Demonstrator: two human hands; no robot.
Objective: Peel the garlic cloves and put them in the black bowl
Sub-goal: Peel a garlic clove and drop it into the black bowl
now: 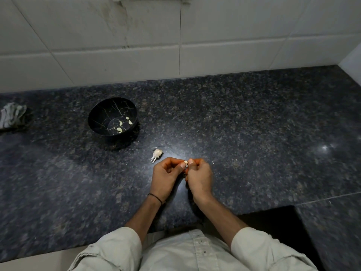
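Near the middle of the dark speckled countertop [254, 124]: left hand [166, 175] and right hand [199, 177] close together, fingers curled, thumb and fingertips of both pinching one small garlic clove [185, 162] between them, just above the stone; too small to tell how much skin covers it. Just beyond the left hand, lying on the counter and apart from the fingers: the rest of a garlic bulb [156, 154], pale, papery stalk ends pointing near and left; sits between the hands and the bowl, much nearer the hands. Farther off, to the far left and well apart from both hands: the black bowl [103, 110], upright, pale veining inside; a few peeled cloves [120, 123] on its bottom, toward its right side. At the far left edge of the counter: a crumpled grey-green cloth [12, 114]. Behind it all: a white tiled wall [117, 45], streaked with dark stains near the top. Round the left wrist: a thin dark band [155, 198]; at the near edge: pale rolled sleeves [117, 249] and a pale buttoned shirt.
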